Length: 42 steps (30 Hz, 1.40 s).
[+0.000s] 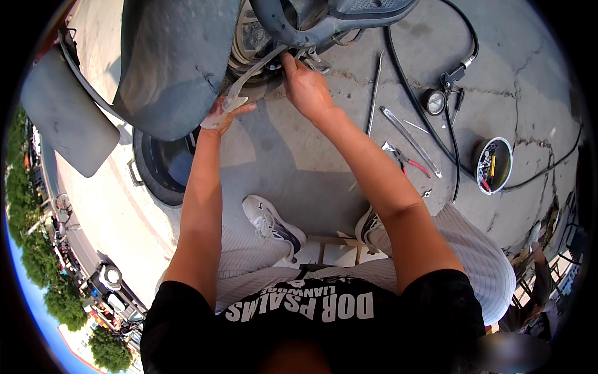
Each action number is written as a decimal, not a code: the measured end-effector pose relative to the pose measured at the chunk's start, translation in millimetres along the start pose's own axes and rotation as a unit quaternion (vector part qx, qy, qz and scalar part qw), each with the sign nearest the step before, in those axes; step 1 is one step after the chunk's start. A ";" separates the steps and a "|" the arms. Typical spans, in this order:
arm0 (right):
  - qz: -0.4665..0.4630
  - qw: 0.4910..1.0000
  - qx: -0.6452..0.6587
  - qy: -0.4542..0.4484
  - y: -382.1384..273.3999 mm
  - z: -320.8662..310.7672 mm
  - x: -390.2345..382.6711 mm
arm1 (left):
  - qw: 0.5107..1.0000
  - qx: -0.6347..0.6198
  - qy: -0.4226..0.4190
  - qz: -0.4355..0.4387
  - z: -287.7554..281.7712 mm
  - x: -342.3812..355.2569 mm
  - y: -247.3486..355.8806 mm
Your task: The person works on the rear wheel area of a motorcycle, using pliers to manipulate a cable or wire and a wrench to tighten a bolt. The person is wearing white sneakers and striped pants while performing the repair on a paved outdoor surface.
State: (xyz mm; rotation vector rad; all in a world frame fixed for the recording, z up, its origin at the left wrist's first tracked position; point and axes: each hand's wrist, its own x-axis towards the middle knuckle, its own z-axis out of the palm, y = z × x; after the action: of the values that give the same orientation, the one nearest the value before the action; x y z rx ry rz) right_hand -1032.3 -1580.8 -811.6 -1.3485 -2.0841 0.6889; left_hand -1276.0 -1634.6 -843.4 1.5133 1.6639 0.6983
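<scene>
Dark vehicle parts fill the top of the head view: a large curved grey panel (pixel 177 68) and a thick black curved frame piece (pixel 293 36). Between them part of a wheel (pixel 244 55) shows. From the wheel a pale, flexible-looking strip (pixel 256 70) runs down to my left hand (pixel 219 118), which grips around its lower end with one finger sticking out to the right. My right hand (pixel 307 90) reaches in under the frame piece, beside the strip's upper end. Its fingers are closed, and what they pinch is hidden.
On the concrete to the right lie long metal levers (pixel 411 142), red-handled pliers (pixel 416 167), a pressure gauge (pixel 433 101) with a black hose (pixel 405 71), and a tub of small tools (pixel 494 165). A black basin (pixel 162 165) stands left, near my white shoes (pixel 273 223).
</scene>
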 end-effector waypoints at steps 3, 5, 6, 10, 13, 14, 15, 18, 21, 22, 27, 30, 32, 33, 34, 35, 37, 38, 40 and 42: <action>-0.026 0.999 -0.012 -0.016 1.1 -8.1 4.0 | 0.998 0.002 0.032 0.061 -7.5 -2.0 -20.4; -0.044 0.999 0.011 -0.011 1.1 -2.6 2.3 | 0.987 0.101 0.051 0.115 -32.1 0.2 -68.2; -0.049 0.999 0.021 -0.009 2.0 0.5 -0.1 | 0.989 0.071 0.057 0.119 -38.4 0.5 -85.9; -0.061 0.990 0.123 0.024 -9.5 3.4 -0.9 | 0.934 -0.345 0.064 0.073 -22.4 0.0 -94.2; -0.033 0.987 0.154 0.043 -30.5 -1.2 -3.9 | 0.906 -0.413 0.071 0.055 -2.1 -5.2 -81.6; -0.032 0.987 0.145 0.059 -31.6 -0.7 -3.1 | 0.908 -0.410 0.075 0.044 5.6 -5.9 -74.2; -0.032 0.988 0.135 0.074 -32.0 -0.6 -2.7 | 0.911 -0.404 0.079 0.032 15.6 -3.6 -66.5; -0.077 0.987 0.106 0.089 -30.6 4.7 -3.6 | 0.933 -0.345 0.099 -0.009 35.3 -5.6 -50.5; -0.113 0.976 0.095 0.160 -23.6 12.5 -5.2 | 0.948 -0.303 0.092 -0.041 46.0 -6.1 -4.7; -0.110 0.977 0.092 0.156 -21.3 11.7 -3.0 | 0.945 -0.314 0.085 -0.033 48.1 -7.2 29.9; -0.096 0.980 0.138 0.105 -27.2 6.1 -5.8 | 0.945 -0.305 0.119 -0.028 51.1 -18.8 58.1; -0.114 0.990 0.078 -0.001 -16.2 -0.9 5.1 | 0.955 -0.278 0.099 -0.020 47.8 -18.3 57.0; -0.098 0.989 0.062 -0.097 -18.9 -11.1 11.7 | 0.967 -0.240 0.083 -0.013 42.0 -15.7 54.0; -0.089 0.984 0.053 -0.144 -20.3 -16.2 15.2 | 0.973 -0.219 0.076 -0.011 38.6 -15.0 48.4; -0.071 0.981 0.036 -0.179 -22.5 -17.8 19.4 | 0.978 -0.197 0.066 -0.009 35.8 -13.8 46.4; -0.052 0.976 0.019 -0.213 -26.8 -16.5 26.0 | 0.979 -0.196 0.057 -0.025 33.6 -11.8 44.6; -0.031 0.967 -0.014 -0.254 -31.3 -11.2 36.4 | 0.979 -0.190 0.038 -0.061 28.2 -9.2 39.8; -0.037 0.964 -0.028 -0.263 -35.8 -6.3 40.0 | 0.984 -0.159 0.030 -0.079 21.6 -7.9 17.7; -0.056 0.969 -0.013 -0.240 -35.7 4.8 32.0 | 0.988 -0.118 0.013 -0.103 15.3 -4.4 -25.7; -0.073 0.984 0.035 -0.157 -17.5 12.0 14.6 | 0.989 -0.120 -0.016 -0.085 15.2 -1.5 -7.9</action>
State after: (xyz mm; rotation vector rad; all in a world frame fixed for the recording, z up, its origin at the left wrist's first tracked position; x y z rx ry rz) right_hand -1056.7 -1575.1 -805.7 -1.0911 -2.3515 0.9519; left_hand -1267.8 -1638.7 -858.0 1.1924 1.5988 0.7475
